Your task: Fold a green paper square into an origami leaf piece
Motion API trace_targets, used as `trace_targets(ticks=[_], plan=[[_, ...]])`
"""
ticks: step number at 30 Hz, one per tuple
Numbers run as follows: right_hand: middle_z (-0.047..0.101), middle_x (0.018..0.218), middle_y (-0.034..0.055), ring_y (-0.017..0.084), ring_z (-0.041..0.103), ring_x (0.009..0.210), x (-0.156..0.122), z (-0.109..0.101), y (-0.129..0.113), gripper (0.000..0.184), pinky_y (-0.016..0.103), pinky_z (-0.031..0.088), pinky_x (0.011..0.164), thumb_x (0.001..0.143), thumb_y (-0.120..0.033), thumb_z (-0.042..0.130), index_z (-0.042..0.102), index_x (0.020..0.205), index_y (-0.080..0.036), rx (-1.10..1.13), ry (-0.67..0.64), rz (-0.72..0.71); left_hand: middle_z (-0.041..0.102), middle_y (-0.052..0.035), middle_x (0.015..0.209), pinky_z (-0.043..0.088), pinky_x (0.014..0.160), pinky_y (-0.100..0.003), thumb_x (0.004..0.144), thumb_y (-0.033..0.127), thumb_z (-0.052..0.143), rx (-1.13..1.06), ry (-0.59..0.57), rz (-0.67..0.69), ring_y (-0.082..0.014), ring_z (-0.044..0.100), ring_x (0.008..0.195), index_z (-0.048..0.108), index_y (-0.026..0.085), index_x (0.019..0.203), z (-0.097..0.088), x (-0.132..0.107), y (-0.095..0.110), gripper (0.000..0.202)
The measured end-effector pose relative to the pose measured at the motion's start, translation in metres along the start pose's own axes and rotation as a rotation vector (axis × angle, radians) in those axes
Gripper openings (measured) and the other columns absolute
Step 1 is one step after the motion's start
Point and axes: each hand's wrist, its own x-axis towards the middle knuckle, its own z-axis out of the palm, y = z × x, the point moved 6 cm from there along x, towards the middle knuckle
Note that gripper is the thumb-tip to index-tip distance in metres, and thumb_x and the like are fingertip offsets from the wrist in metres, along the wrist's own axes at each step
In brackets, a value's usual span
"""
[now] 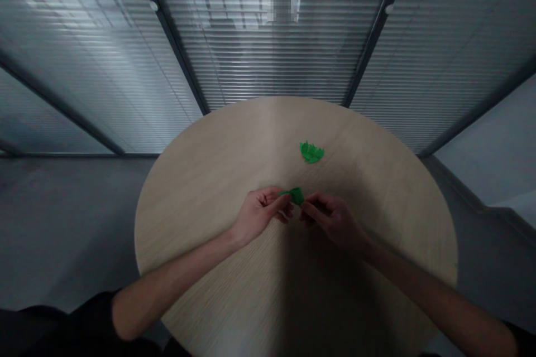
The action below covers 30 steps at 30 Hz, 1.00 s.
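Observation:
Between my two hands, above the middle of the table, is a small, thin, dark green piece; its exact kind is too small to make out. My left hand pinches its left side between thumb and fingers. On the other side, the fingertips of my right hand close on its right edge. A brighter green object with a jagged, spiky upper edge lies on the table beyond my hands, a little to the right, touched by neither.
The round wooden table reaches toward a glass partition with blinds and dark frame posts. Grey floor shows at the left, and a white wall panel stands at the right. My shadow falls over the table's near part.

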Motion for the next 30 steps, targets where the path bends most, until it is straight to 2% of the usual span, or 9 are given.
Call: trace_targets(ticks=[10,20,30], plan=[[0.073,0.076,0.0037,0.016,0.067,0.066,-0.003,0.006,-0.003,0.032,0.028,0.051,0.063,0.099,-0.048,0.061,0.068,0.089,-0.019,-0.103,-0.087,-0.008,0.071,-0.0044,0.07,0.057,0.056,-0.024,0.086,0.053,0.077,-0.01,-0.012,-0.006,-0.0126,0.067,0.057,0.067,0.012,0.084,0.0,0.001,-0.003,0.042],[0.069,0.069,0.0024,0.014,0.064,0.059,-0.003,0.009,-0.006,0.041,0.027,0.052,0.059,0.093,-0.058,0.066,0.066,0.082,-0.018,0.022,-0.098,0.038,0.071,-0.0043,0.071,0.056,0.054,-0.022,0.082,0.056,0.08,-0.016,-0.055,-0.028,-0.0128,0.066,0.06,0.071,0.011,0.086,0.004,0.002,-0.003,0.045],[0.072,0.074,0.0032,0.015,0.068,0.063,-0.003,0.012,-0.005,0.043,0.028,0.056,0.062,0.086,-0.06,0.074,0.07,0.086,-0.017,0.125,-0.158,0.105,0.071,-0.0053,0.069,0.056,0.055,-0.022,0.092,0.058,0.068,0.04,-0.055,-0.01,-0.0127,0.067,0.058,0.07,0.012,0.08,0.002,0.001,-0.004,0.047]])
